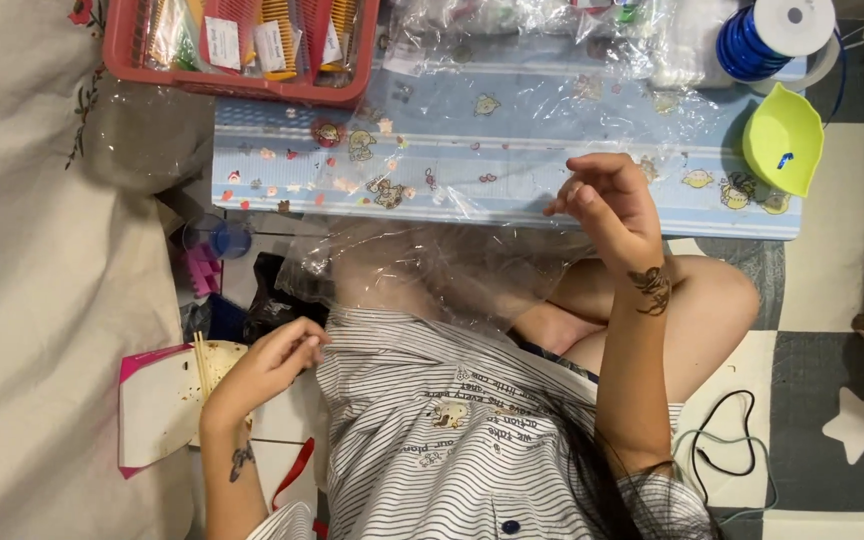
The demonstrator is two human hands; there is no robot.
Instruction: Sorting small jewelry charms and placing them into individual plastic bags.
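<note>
A large sheet of clear plastic film (432, 265) hangs from the low blue table (512, 190) down over my lap. My right hand (607, 205) is raised at the table's front edge, fingers curled and pinched on the film's upper edge. My left hand (272, 365) is low at my left side, fingers closed at the film's lower left corner beside my striped shirt (442, 420). Small colourful beads or charms (352, 170) lie scattered on the left half of the table.
A red basket (242, 45) of packaged goods sits at the table's back left. A blue cord spool (767, 35) and a yellow-green bowl (782, 140) stand at the right. A paper plate with chopsticks (187, 385) lies on the floor at left. Black cable (727, 435) lies at right.
</note>
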